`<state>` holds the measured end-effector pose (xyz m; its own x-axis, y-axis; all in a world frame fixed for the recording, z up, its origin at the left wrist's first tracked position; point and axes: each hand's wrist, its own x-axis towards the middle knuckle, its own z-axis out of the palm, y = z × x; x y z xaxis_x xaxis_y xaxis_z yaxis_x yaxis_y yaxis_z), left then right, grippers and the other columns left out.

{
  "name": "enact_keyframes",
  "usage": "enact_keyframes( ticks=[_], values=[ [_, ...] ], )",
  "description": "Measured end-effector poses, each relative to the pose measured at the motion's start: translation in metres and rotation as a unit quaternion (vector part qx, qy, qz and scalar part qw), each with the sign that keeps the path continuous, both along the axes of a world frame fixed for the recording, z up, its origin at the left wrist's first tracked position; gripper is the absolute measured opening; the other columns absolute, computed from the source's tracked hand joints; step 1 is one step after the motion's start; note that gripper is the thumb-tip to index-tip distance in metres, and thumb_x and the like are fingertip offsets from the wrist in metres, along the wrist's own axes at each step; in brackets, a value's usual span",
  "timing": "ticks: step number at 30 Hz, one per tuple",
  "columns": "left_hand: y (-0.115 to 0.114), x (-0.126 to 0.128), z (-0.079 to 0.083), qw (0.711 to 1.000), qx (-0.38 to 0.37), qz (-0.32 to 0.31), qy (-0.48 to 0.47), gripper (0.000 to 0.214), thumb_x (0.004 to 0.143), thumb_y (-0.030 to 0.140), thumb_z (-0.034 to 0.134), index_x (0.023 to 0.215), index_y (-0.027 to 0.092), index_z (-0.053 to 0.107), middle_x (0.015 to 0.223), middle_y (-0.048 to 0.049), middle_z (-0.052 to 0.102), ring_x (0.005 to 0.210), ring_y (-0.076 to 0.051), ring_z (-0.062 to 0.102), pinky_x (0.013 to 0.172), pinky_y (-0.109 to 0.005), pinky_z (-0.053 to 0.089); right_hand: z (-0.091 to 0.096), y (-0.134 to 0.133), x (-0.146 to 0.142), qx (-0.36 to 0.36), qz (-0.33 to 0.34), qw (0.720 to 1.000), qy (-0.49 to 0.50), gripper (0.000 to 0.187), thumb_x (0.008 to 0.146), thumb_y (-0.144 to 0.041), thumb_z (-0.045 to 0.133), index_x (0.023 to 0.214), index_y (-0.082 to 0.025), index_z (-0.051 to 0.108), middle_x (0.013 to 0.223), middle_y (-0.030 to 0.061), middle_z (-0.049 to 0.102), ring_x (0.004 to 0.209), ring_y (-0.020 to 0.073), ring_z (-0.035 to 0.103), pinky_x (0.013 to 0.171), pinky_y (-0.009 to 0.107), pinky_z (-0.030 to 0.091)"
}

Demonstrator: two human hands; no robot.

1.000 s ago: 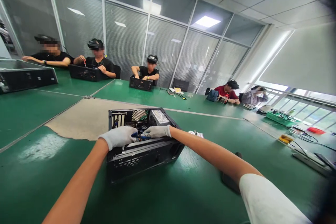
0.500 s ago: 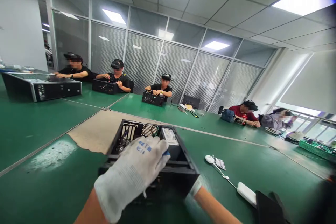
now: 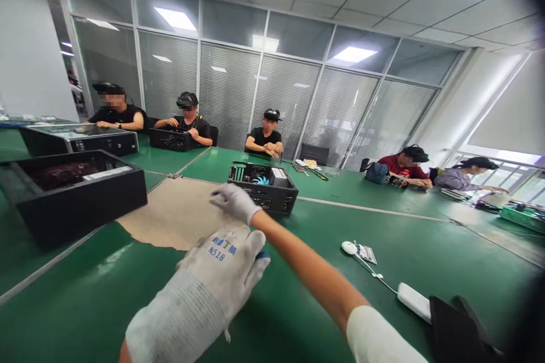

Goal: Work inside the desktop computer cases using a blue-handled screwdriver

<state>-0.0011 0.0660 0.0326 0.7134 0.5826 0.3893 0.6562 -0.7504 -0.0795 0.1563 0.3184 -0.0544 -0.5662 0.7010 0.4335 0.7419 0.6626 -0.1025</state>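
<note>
My left hand (image 3: 221,272) in a white knit glove is raised close to the camera, its fingers curled, with a bit of a blue thing showing at the fingertips. My right arm stretches out over the green table (image 3: 298,306). My gloved right hand (image 3: 232,199) hovers with loose, parted fingers just left of a small open black computer case (image 3: 264,187), which stands far out on the table with a blue fan showing inside. I cannot tell if the hand touches the case.
A larger open black case (image 3: 72,190) and a closed one (image 3: 80,139) stand at left. A white mouse (image 3: 349,247), a white adapter (image 3: 415,300) and a black object (image 3: 460,329) lie at right. A beige worn patch (image 3: 170,210) marks the mat. Several people sit along the far side.
The small case, close under my hands a second ago, now stands far out on the table. My right arm has stretched after it and my left hand has drawn back toward the camera.
</note>
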Motion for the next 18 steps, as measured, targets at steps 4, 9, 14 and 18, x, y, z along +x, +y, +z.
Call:
enact_keyframes(
  ticks=[4, 9, 14, 18],
  values=[
    [0.011, -0.010, -0.007, 0.997, 0.014, 0.067, 0.031, 0.055, 0.094, 0.009, 0.051, 0.145, 0.028, 0.053, 0.155, -0.0140, 0.051, 0.138, -0.043, 0.052, 0.105, -0.063, 0.053, 0.013, 0.026, 0.096, -0.026, -0.247, 0.965, -0.088, 0.060, 0.100, -0.062, 0.052, 0.134, -0.013, 0.060, 0.131, 0.0202, 0.063, 0.122, 0.0298, 0.058, 0.103, 0.040, 0.042],
    [0.028, -0.019, -0.004, 0.990, -0.007, 0.108, 0.091, 0.063, 0.090, -0.003, 0.042, 0.143, 0.029, 0.056, 0.158, -0.0116, 0.048, 0.137, -0.042, 0.053, 0.105, -0.064, 0.052, 0.007, 0.009, 0.127, -0.098, -0.240, 0.957, -0.129, 0.044, 0.109, -0.047, 0.039, 0.128, -0.015, 0.063, 0.119, 0.0151, 0.069, 0.109, 0.0253, 0.064, 0.091, 0.033, 0.043],
    [0.049, -0.031, -0.009, 0.996, 0.005, 0.079, 0.048, 0.070, 0.089, -0.005, 0.034, 0.147, 0.031, 0.053, 0.161, -0.0064, 0.045, 0.148, -0.035, 0.041, 0.119, -0.060, 0.038, -0.004, -0.072, 0.144, -0.097, -0.057, 0.988, -0.103, 0.035, 0.107, -0.030, 0.043, 0.126, -0.017, 0.070, 0.109, 0.0106, 0.070, 0.090, 0.0209, 0.062, 0.077, 0.029, 0.041],
    [0.075, -0.024, -0.010, 0.994, -0.107, 0.018, -0.024, 0.048, 0.095, 0.014, 0.040, 0.135, 0.031, 0.061, 0.153, -0.0043, 0.054, 0.145, -0.030, 0.045, 0.120, -0.051, 0.037, 0.006, -0.116, 0.155, -0.292, 0.026, 0.955, -0.050, 0.031, 0.102, -0.035, 0.053, 0.110, -0.018, 0.077, 0.090, 0.0025, 0.071, 0.076, 0.0151, 0.060, 0.069, 0.024, 0.042]
  ],
)
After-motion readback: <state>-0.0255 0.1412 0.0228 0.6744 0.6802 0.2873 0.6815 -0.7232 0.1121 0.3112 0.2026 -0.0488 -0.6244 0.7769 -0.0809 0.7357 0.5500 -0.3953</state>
